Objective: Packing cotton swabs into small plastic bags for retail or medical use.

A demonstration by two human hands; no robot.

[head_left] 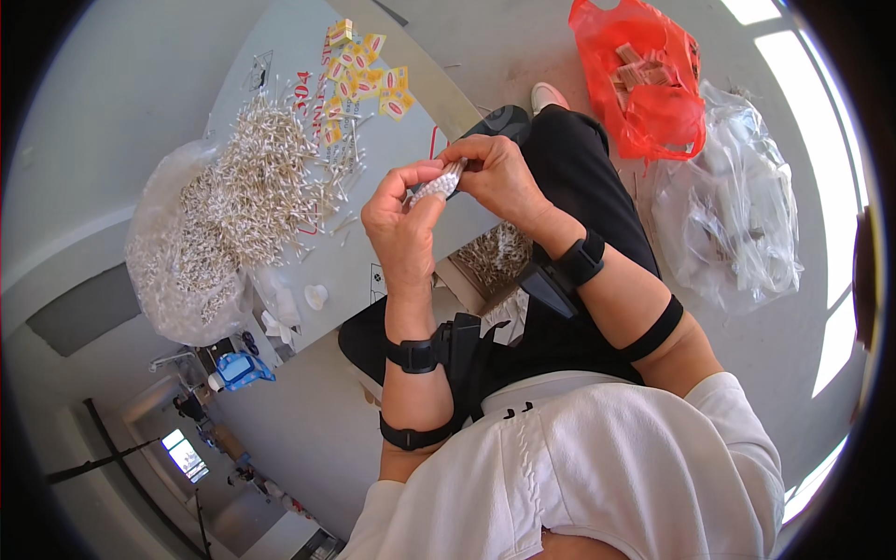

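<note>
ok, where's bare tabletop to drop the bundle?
Free: the grey table left of the stick pile, and the strip between the pile and the left hand. Crowded: the pile itself, the yellow packets above it, the clear bag below-left. Both hands hold the bundle.

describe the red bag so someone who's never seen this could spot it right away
Start from the person's black trouser leg stretching up the middle of the picture; just right of the knee, on the grey floor, lies the red plastic bag with brownish packets inside. The crumpled clear bag next to it is colourless.
</note>
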